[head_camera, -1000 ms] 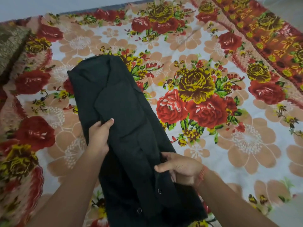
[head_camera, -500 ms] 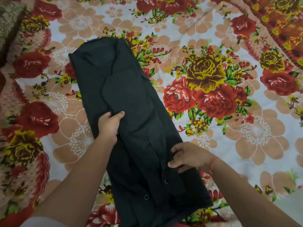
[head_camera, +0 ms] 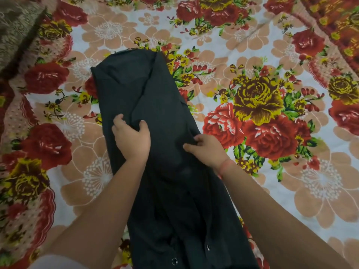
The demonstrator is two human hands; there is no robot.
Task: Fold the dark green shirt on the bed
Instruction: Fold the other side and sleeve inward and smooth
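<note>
Floral bed [head_camera: 303, 183] carries the dark green shirt [head_camera: 134, 82], a narrow strip running lengthwise away beyond both hands. The left hand [head_camera: 132, 138] grips a mid-length crease; the right hand [head_camera: 206, 150] pinches the edge just beside it.

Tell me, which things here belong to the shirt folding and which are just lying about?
In the job: dark green shirt; left hand gripping its middle; right hand pinching its right edge; floral bedsheet beneath.
Lying about: brown patterned cloth, top left; red-orange patterned cloth, top right.
</note>
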